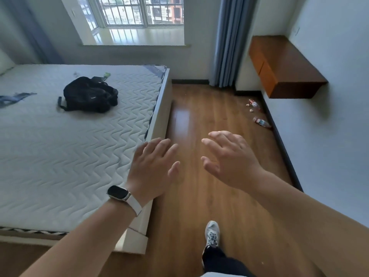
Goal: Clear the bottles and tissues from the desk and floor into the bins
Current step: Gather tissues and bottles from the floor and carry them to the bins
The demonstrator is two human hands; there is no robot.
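You are at the approach step: both your left hand (153, 166) and right hand (229, 160) hang empty, fingers spread. Two clear plastic bottles with red labels (261, 122) and small crumpled white tissues (252, 110) lie on the glossy wooden plank floor (199, 196) along its right edge, below the wall-mounted brown wooden desk (283, 64). Next, I judge, walk over and crouch. No bins show.

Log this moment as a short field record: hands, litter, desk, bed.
left hand: open, empty, fingers spread
right hand: open, empty, fingers spread
bottles: two on the floor by the right wall, far bottle, near bottle
tissues: two small crumpled bits, and, beside the far bottle
desk: wall-mounted, top looks bare
bed: black backpack on it
bins: none in view
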